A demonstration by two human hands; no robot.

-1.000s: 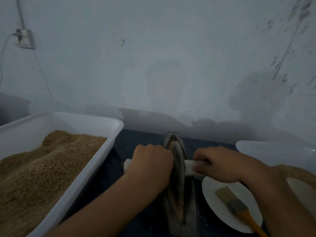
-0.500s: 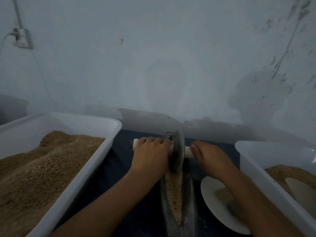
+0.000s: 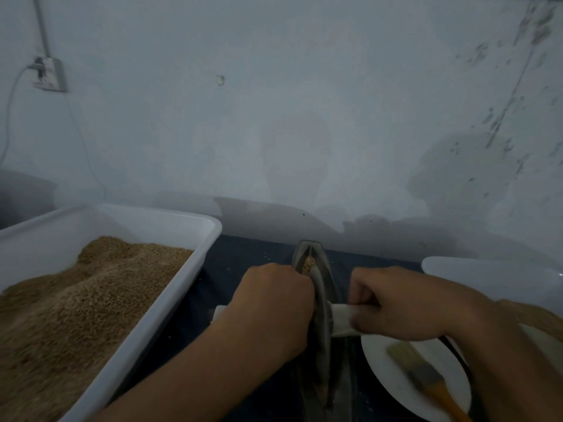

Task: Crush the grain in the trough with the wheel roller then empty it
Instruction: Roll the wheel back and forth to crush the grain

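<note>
brush [image 3: 426,379] handle cropped, trough [image 3: 307,254] mostly hidden

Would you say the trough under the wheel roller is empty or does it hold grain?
It holds grain: brown grain shows in the trough beyond the wheel roller.

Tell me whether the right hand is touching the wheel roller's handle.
Touching. The head view shows the right hand with fingers curled round the white handle sticking out of the wheel roller, with no gap between them.
</note>
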